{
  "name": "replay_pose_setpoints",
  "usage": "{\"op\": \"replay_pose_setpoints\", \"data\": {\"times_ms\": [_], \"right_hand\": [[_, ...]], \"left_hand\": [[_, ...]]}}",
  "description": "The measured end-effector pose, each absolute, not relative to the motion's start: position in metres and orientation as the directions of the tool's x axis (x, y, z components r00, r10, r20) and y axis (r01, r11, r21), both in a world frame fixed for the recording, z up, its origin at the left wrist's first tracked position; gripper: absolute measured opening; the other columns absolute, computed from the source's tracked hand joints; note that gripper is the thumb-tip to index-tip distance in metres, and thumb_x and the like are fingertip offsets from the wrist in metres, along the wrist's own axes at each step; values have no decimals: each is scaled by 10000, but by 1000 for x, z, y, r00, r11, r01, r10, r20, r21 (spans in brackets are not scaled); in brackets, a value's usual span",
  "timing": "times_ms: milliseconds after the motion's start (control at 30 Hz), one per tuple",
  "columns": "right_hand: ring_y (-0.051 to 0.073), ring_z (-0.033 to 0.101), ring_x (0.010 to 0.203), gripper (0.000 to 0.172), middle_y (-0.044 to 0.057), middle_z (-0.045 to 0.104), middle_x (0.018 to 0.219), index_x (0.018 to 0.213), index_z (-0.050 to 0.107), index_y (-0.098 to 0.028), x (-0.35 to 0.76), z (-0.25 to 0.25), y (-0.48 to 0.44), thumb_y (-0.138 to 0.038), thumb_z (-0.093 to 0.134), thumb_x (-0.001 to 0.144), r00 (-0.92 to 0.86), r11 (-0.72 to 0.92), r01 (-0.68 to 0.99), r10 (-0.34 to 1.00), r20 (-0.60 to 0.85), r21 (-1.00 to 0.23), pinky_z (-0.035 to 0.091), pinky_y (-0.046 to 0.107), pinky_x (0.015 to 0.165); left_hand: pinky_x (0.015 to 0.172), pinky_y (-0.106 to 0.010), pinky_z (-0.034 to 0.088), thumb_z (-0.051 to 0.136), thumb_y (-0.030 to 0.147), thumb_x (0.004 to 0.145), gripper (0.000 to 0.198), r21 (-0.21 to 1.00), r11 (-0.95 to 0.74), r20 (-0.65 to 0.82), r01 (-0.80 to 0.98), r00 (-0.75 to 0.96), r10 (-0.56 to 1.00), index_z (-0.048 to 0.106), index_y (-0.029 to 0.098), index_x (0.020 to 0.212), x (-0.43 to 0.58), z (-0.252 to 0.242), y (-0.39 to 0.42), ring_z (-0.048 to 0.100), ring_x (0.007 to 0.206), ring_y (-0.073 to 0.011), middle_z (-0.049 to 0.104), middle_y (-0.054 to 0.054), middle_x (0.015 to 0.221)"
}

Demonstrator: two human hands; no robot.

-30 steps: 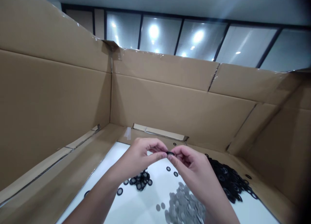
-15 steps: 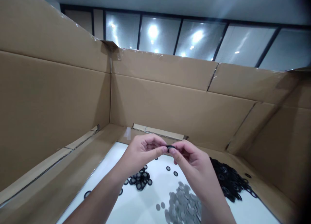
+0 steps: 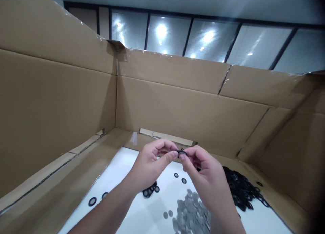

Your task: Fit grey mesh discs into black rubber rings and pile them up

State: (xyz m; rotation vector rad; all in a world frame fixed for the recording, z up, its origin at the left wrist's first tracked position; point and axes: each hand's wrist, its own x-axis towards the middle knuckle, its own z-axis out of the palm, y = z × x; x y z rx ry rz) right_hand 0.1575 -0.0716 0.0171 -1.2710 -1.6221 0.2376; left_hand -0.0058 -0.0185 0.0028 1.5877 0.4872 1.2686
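Note:
My left hand (image 3: 152, 164) and my right hand (image 3: 203, 178) meet in front of me above a white surface (image 3: 122, 179). Both pinch one small black ring (image 3: 181, 154) between thumb and fingertips. Below the hands lies a heap of grey discs (image 3: 190, 212). A large pile of black rings (image 3: 240, 188) spreads to the right. A small cluster of rings with grey centres (image 3: 150, 190) lies under my left wrist, partly hidden by it.
Tall cardboard walls (image 3: 63, 98) enclose the white surface on the left, back and right. Loose rings (image 3: 92, 201) lie near the left edge, and two more (image 3: 179, 177) sit in the middle. Glass partitions (image 3: 203, 37) show above the cardboard.
Both hands have risen a little and shifted slightly right, still pinching the ring together. The view has tilted, showing two more loose rings at the lower left.

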Motion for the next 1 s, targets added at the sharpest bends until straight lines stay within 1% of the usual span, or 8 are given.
{"op": "replay_pose_setpoints", "data": {"times_ms": [133,233,333,433,533,633,733,1000], "right_hand": [[132,467,589,212,-22,524,667,773,612,-217,160,22,-78,-347,580,939,59,397,648,825,562,-650,368,252,530],[134,470,599,203,-27,510,660,783,627,-220,163,25,-82,-337,577,942,21,415,656,825,565,-630,367,253,541],[135,465,596,234,-26,500,650,738,624,-217,167,28,-84,-328,584,939,-83,426,674,856,511,-603,350,256,534],[137,476,601,223,-21,522,654,729,643,-218,167,27,-82,-312,603,927,-120,410,677,881,457,-612,348,259,535],[141,502,613,162,-16,556,673,770,679,-222,163,23,-74,-297,631,905,-36,405,623,870,492,-669,374,259,544],[148,535,636,126,-8,566,695,813,682,-216,157,16,-66,-303,644,896,77,460,485,825,560,-744,434,260,570],[149,549,646,134,-5,575,705,840,676,-213,150,10,-60,-327,644,903,142,519,375,786,601,-768,466,265,594],[140,506,598,145,-8,545,663,791,623,-206,145,12,-63,-299,602,902,166,460,535,765,622,-708,404,244,521]], "left_hand": [[764,-258,507,674,287,922,101,844,-509,536,-169,324,780,684,186,930,-4,6,-22,650,870,-152,700,-33,925],[772,-263,509,670,296,925,123,807,-575,577,-132,378,724,697,176,922,-10,11,-24,652,846,-151,709,-38,899],[751,-255,511,699,337,906,171,863,-489,473,-122,532,702,720,172,950,-21,15,-21,666,836,-154,728,-43,896],[751,-256,512,733,349,879,196,919,-381,363,-101,596,717,740,165,946,-27,17,-17,672,837,-159,736,-50,893],[767,-262,516,742,324,872,170,929,-339,364,-152,550,752,741,158,909,-24,15,-15,667,836,-158,727,-47,862],[782,-272,528,751,322,867,162,907,-318,415,-275,456,787,728,174,929,-15,11,-15,665,831,-154,717,-33,857],[781,-264,519,740,343,876,172,886,-300,429,-354,380,819,702,188,941,-6,8,-19,638,820,-141,691,-16,843],[809,-278,470,575,373,974,186,882,-361,447,-301,294,845,580,188,963,7,3,-28,569,877,-166,598,-21,894]]}}
